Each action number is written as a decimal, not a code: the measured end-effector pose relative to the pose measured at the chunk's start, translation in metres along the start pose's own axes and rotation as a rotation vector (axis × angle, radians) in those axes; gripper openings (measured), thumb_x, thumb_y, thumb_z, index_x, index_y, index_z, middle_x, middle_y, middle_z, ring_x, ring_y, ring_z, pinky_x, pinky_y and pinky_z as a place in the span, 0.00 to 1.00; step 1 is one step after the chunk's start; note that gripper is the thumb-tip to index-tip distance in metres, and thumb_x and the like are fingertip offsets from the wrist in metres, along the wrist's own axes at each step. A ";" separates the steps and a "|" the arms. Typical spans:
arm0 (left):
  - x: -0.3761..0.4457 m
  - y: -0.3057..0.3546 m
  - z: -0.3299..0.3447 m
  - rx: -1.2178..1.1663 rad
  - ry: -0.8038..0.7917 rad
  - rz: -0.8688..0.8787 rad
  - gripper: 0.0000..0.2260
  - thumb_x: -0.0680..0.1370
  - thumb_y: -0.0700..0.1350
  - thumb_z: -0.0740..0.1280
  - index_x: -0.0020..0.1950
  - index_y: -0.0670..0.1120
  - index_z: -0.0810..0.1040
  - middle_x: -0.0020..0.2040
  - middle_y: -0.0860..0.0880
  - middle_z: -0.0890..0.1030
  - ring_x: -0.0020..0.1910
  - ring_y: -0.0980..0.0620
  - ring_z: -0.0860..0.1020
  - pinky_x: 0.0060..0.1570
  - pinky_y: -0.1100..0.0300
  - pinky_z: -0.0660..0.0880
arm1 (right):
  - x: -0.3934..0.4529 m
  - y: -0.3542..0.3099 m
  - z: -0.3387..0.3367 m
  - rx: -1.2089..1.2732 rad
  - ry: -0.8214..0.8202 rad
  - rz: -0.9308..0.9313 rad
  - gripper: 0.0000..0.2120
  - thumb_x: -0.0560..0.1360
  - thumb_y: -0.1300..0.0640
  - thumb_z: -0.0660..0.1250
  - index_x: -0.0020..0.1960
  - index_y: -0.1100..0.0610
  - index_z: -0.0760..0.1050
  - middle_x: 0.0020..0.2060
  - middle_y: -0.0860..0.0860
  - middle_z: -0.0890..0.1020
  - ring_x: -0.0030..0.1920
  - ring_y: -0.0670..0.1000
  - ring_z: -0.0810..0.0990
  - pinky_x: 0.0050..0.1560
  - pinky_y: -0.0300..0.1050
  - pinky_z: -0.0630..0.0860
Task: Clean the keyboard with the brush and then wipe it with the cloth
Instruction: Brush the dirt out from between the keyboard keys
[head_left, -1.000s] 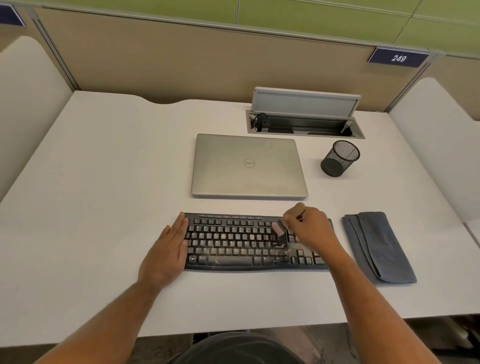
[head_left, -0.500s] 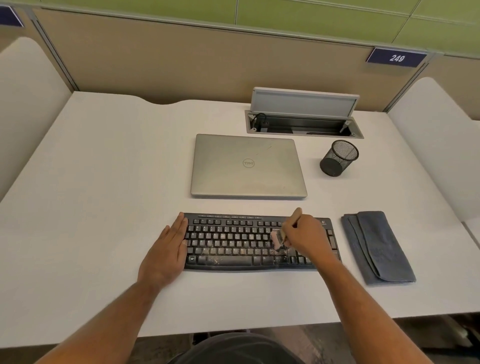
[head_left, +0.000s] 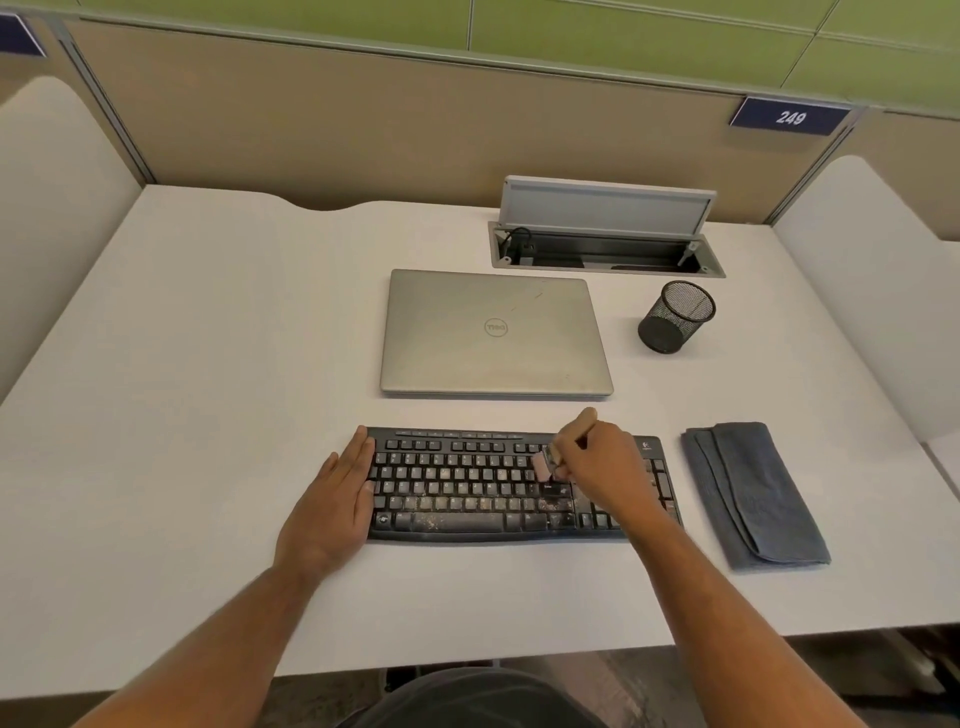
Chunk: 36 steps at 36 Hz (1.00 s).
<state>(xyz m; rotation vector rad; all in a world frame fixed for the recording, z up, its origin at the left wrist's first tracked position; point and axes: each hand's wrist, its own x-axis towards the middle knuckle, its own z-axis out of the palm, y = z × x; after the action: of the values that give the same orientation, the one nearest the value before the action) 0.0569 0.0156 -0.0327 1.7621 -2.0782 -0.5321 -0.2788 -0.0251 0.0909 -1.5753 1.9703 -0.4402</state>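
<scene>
My right hand (head_left: 602, 462) had drawn the brush (head_left: 543, 464) back up from the lower rows of the keyboard (head_left: 467, 488), its fingers curled tight round the handle. My left hand (head_left: 337, 499) lay flat, fingers straight, against the keyboard's left end. Crumbs still speckled the keys, so brushing wasn't finished; the cloth (head_left: 753, 493) waited folded, right of the keyboard.
</scene>
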 end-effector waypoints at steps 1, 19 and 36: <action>0.000 0.001 0.000 -0.005 0.003 0.000 0.28 0.82 0.52 0.45 0.82 0.47 0.56 0.82 0.55 0.53 0.76 0.73 0.45 0.76 0.69 0.42 | 0.000 0.000 0.001 -0.018 -0.018 0.004 0.25 0.86 0.51 0.56 0.38 0.59 0.83 0.28 0.48 0.85 0.31 0.42 0.84 0.38 0.41 0.81; -0.001 -0.002 0.002 -0.024 0.003 -0.004 0.28 0.82 0.52 0.45 0.83 0.49 0.56 0.83 0.57 0.51 0.78 0.65 0.53 0.78 0.66 0.44 | 0.001 -0.006 -0.019 -0.129 -0.117 -0.016 0.15 0.82 0.55 0.62 0.39 0.59 0.79 0.33 0.51 0.83 0.35 0.50 0.81 0.35 0.42 0.74; -0.002 0.001 0.000 -0.038 -0.012 -0.026 0.29 0.81 0.53 0.45 0.83 0.50 0.55 0.82 0.58 0.51 0.75 0.70 0.49 0.76 0.70 0.42 | 0.004 -0.003 -0.021 -0.209 -0.019 -0.004 0.23 0.85 0.53 0.56 0.35 0.57 0.79 0.29 0.50 0.81 0.31 0.50 0.79 0.29 0.40 0.67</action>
<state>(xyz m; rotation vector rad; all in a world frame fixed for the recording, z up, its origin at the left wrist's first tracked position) 0.0561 0.0178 -0.0326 1.7716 -2.0418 -0.5867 -0.2896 -0.0320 0.1083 -1.7034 2.0533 -0.2253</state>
